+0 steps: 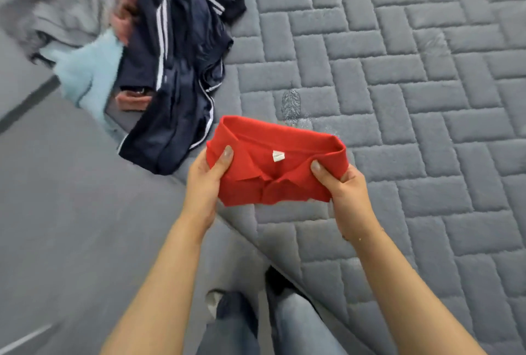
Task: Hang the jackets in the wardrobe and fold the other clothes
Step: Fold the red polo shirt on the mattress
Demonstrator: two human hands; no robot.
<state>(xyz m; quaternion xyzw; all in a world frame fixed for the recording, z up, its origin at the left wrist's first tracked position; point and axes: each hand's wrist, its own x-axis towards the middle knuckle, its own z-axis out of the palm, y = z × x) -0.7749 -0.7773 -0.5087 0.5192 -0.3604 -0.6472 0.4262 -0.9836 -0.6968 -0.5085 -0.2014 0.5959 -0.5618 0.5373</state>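
— Two hands, one garment: your left hand (205, 181) and right hand (343, 185) each pinch a side of the folded red knit shirt with the white neck label (277, 165), thumbs on top and the other fingers tucked under the cloth. You hold it in the air just above the grey quilted brick-pattern mat (412, 98), near its front edge.

— How do I finish this step well?

— I'd judge the fold is nearly done. Keep both thumbs pressing flat so the layers don't slide, lower the bundle level, and set it on a bare part of the mat, well apart from the heap at upper left. Let go with both hands together, or the collar side may spring open.

— What can't you make out?

— Plenty. That heap is blurred: I can tell a dark navy jacket with white stripes (176, 70), a pale blue fuzzy garment (91, 70) and a grey garment (65, 7) beside it, plus something reddish-brown underneath, but not how many pieces there are. No wardrobe is in view. Your fingers beneath the shirt are hidden, and so is its underside.
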